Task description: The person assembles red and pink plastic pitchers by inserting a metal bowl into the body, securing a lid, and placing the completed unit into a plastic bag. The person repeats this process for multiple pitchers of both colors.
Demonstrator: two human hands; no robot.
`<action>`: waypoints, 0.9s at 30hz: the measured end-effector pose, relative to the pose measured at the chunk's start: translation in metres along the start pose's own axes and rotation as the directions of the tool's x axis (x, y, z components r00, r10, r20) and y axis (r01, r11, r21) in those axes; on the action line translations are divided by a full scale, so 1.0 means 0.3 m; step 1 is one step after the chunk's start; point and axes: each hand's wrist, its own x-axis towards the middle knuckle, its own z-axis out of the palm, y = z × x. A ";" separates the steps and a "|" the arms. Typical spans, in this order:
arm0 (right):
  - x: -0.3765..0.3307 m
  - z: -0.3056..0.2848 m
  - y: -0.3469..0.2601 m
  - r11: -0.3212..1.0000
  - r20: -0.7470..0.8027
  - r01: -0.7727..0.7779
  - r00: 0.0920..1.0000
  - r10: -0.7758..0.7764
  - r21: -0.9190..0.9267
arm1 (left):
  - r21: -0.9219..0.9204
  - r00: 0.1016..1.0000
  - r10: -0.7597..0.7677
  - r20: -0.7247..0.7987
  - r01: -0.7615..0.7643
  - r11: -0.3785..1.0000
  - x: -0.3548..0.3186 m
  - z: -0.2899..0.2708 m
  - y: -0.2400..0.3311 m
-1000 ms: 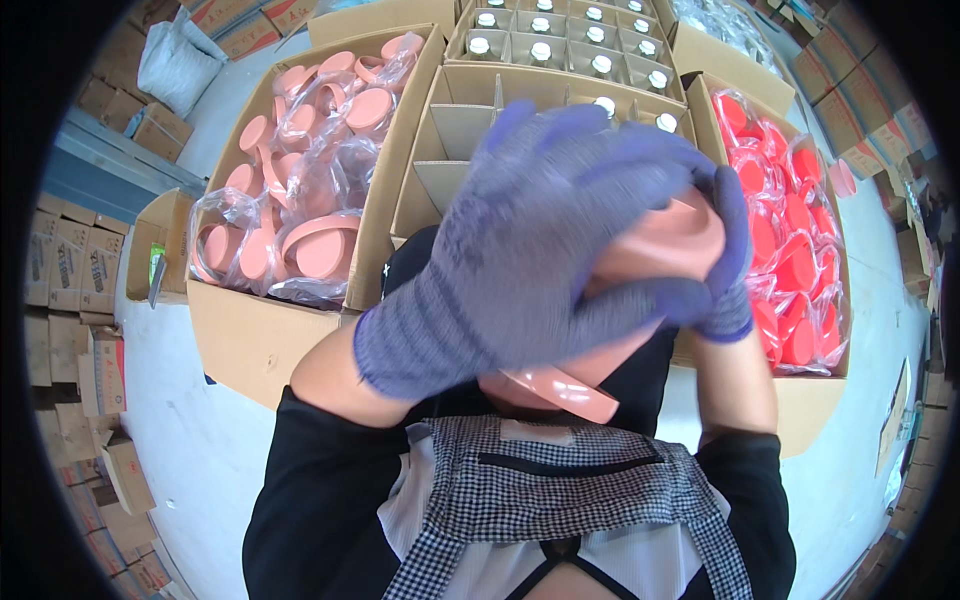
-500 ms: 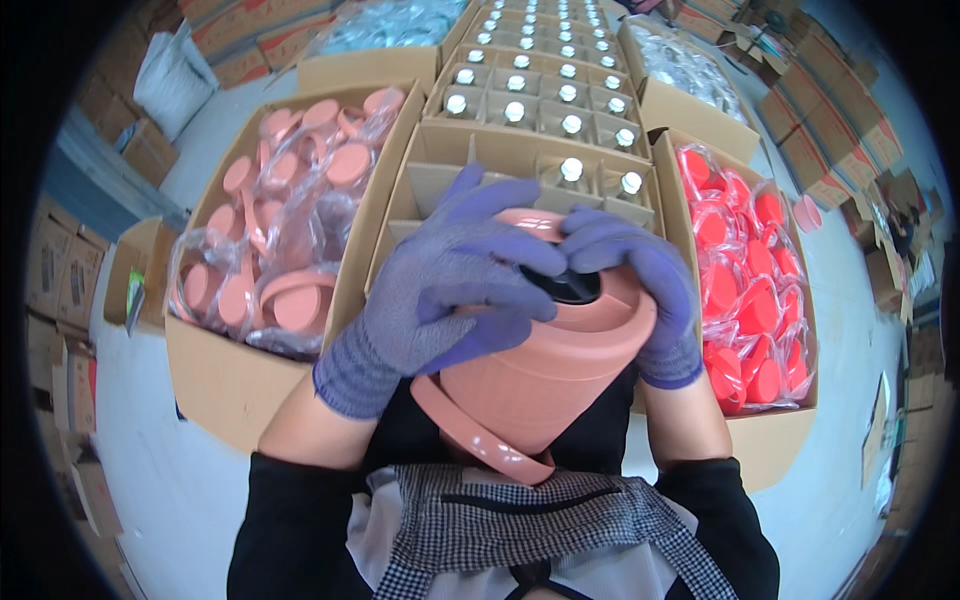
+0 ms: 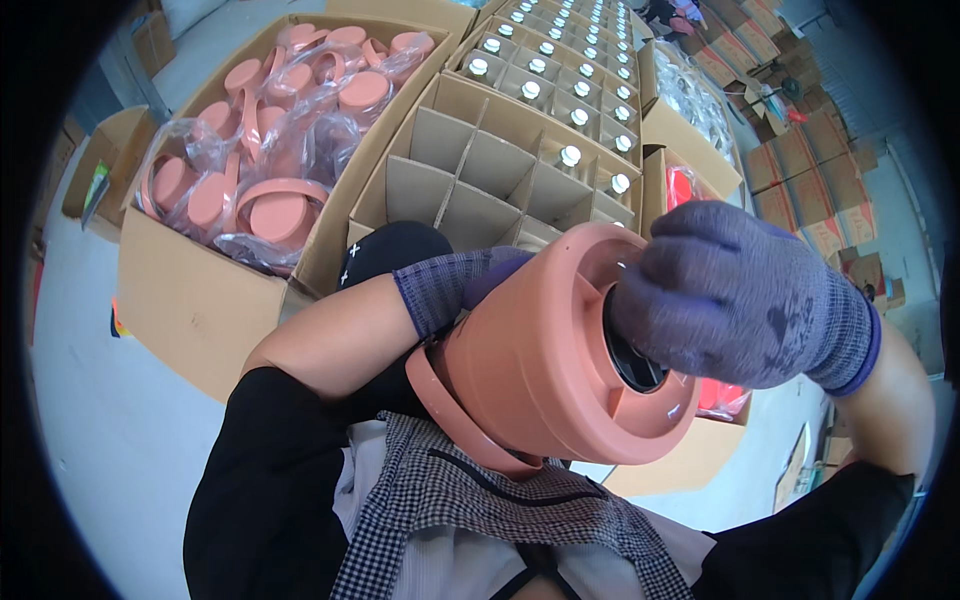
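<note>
Now holds the pink vessel (image 3: 500, 350) tipped with its wide end toward 3 o'clock, no longer face up, baring the black centrepiece (image 3: 634, 370) on that side. Has the right grip (image 3: 735, 295) off the rim and over that centrepiece, at the vessel's 2 o'clock; shows curled fingers there with tips hidden, so cannot tell a firm hold from a touch. Has the left grip (image 3: 494, 275) away from the centrepiece and behind the body, toward 10 o'clock, mostly hidden; cannot tell whether closed on it. Seems to mean steadying from the left, handling the black part from the right. Leaves the glossy handle (image 3: 465, 425) at 7 o'clock, by the checked apron (image 3: 450, 510), with the divided carton (image 3: 425, 190) at 12 o'clock and the box of wrapped pink pieces (image 3: 200, 310) toward 10 o'clock
</note>
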 end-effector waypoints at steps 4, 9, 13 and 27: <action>0.106 0.002 -0.039 0.911 0.275 -0.386 0.900 0.338 0.145 | 0.069 0.977 -0.100 0.188 0.088 0.994 0.017 0.027 -0.020; 0.060 0.026 -0.145 0.631 0.249 -0.723 0.690 0.679 0.281 | 0.103 0.943 -0.152 0.296 0.126 0.987 0.021 0.029 -0.036; -0.041 0.021 -0.136 0.955 -0.098 -0.296 0.950 0.296 0.020 | 0.060 0.960 -0.123 0.252 0.111 0.992 0.011 0.011 -0.050; 0.061 0.026 0.070 0.971 0.093 0.180 0.976 -0.196 0.159 | 0.049 0.998 -0.049 0.051 0.046 0.998 0.018 -0.027 -0.059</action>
